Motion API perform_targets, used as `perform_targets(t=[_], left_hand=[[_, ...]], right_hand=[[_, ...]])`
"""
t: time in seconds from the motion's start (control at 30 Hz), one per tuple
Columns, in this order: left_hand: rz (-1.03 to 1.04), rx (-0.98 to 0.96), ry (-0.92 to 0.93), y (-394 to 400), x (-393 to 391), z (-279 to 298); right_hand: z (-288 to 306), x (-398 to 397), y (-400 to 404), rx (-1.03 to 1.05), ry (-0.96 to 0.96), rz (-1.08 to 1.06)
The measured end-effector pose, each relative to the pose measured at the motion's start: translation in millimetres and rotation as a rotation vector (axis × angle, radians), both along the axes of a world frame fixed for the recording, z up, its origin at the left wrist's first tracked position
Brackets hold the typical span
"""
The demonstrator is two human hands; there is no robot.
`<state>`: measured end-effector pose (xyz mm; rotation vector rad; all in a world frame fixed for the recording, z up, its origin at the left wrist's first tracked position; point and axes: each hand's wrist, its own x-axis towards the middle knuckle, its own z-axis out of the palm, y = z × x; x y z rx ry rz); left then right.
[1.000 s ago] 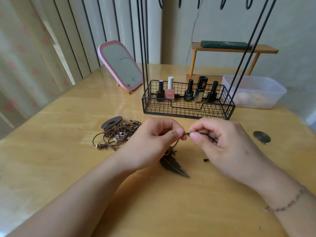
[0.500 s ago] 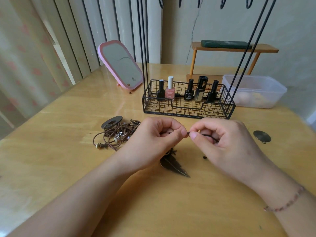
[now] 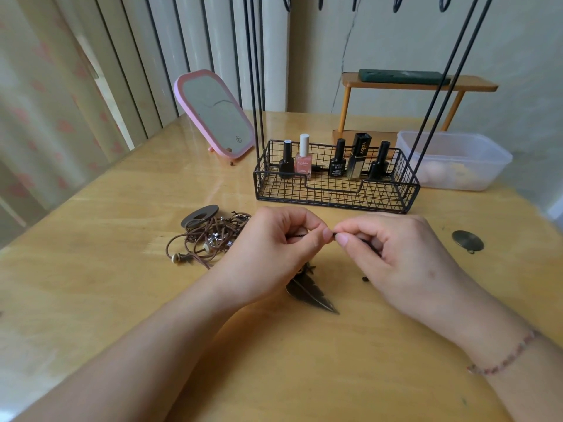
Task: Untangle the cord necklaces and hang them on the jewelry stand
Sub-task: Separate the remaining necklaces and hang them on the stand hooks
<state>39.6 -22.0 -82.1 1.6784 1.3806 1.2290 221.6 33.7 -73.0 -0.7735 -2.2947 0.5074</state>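
Note:
Both hands meet above the wooden table (image 3: 122,300). My left hand (image 3: 274,254) and my right hand (image 3: 393,254) pinch the same thin dark cord (image 3: 334,233) between thumb and forefinger, fingertips nearly touching. A dark metal feather pendant (image 3: 313,295) on that cord lies on the table under my hands. A tangle of brown cord necklaces (image 3: 210,239) with beads and a dark disc pendant lies to the left of my left hand. The black wire jewelry stand (image 3: 335,196) stands behind my hands; its rods rise to hooks at the top edge of the view.
Several nail polish bottles (image 3: 303,159) stand in the stand's basket. A pink mirror (image 3: 213,114) leans at the back left. A clear plastic box (image 3: 454,159) and a small wooden shelf (image 3: 417,85) sit at the back right. A round dark pendant (image 3: 467,240) lies to the right.
My fingertips have drawn closer together on the cord, and my right hand has shifted slightly left. The tangle and the feather pendant have stayed put.

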Motion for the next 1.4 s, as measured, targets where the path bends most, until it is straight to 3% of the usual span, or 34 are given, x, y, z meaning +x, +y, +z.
perform_targets(t=[0.2, 0.47, 0.73, 0.97, 1.03, 1.1, 1.2, 1.27, 1.33, 1.4], left_hand=[[0.004, -0.003, 0.039, 1, 1, -1], [0.054, 0.037, 0.106, 2, 1, -3], [0.041, 0.000, 0.077, 2, 3, -4], [0.116, 0.032, 0.161, 5, 0, -8], [0.201, 0.062, 0.180, 6, -3, -10], [0.261, 0.047, 0.208, 8, -7, -10], [0.257, 0.005, 0.404, 9, -14, -11], [0.226, 0.010, 0.456, 9, -14, -12], [0.191, 0.019, 0.501, 8, -15, -11], [0.158, 0.029, 0.574, 9, -18, -10]], right_hand=[[0, -2, 1, 0.009, -0.051, -0.041], [0, -4, -3, -0.132, -0.073, -0.048], [-2, -4, -2, -0.044, -0.153, -0.051], [4, -1, -3, -0.061, -0.200, -0.016], [9, 6, 1, -0.180, -0.132, 0.016], [17, 16, 11, -0.355, 0.068, 0.014], [29, 32, 27, -0.536, 0.396, -0.023], [30, 38, 33, -0.608, 0.473, -0.055], [23, 36, 35, -0.599, 0.372, -0.138], [12, 29, 36, -0.483, 0.142, -0.233]])
